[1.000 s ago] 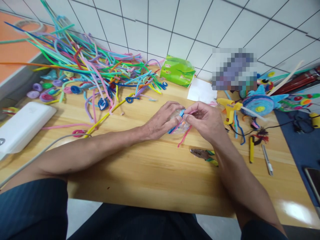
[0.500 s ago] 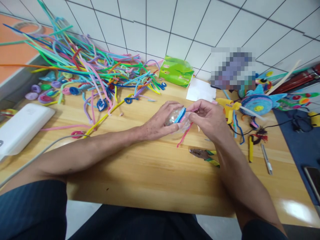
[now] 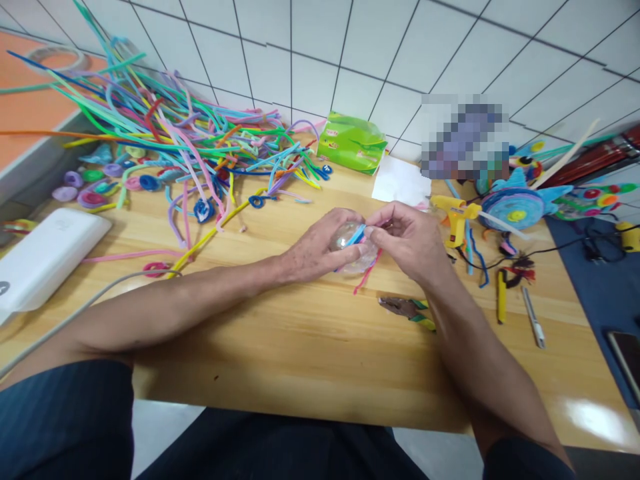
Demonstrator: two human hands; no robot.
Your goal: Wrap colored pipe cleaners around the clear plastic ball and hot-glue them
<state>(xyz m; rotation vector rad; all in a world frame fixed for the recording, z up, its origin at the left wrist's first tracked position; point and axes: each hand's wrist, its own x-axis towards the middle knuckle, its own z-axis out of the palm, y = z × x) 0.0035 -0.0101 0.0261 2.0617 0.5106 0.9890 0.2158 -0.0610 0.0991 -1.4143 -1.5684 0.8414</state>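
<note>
My left hand (image 3: pixel 325 247) is wrapped round a clear plastic ball-like piece (image 3: pixel 346 235), thumb along its near side. Blue and pink pipe cleaners (image 3: pixel 357 235) run across this clear piece. At its right side my right hand (image 3: pixel 405 237) pinches a pink pipe cleaner, with thumb and forefinger against the clear piece; the pinched part is mostly hidden. One pink end (image 3: pixel 367 277) hangs down toward the table. Below the right hand lie pliers (image 3: pixel 403 307) with yellow-green handles, partly behind my forearm.
Many loose pipe cleaners (image 3: pixel 200 143) heap at the back left. A white power bank (image 3: pixel 55 257) lies left. A green packet (image 3: pixel 353 142) and white paper (image 3: pixel 403 180) are behind my hands. Rightward are a yellow glue gun (image 3: pixel 455 217), a blue fish craft (image 3: pixel 515 210) and a cutter (image 3: pixel 534 320).
The clear piece has turned a little in my left hand, and its blue band shows less. My right hand has shifted slightly left, still pinching.
</note>
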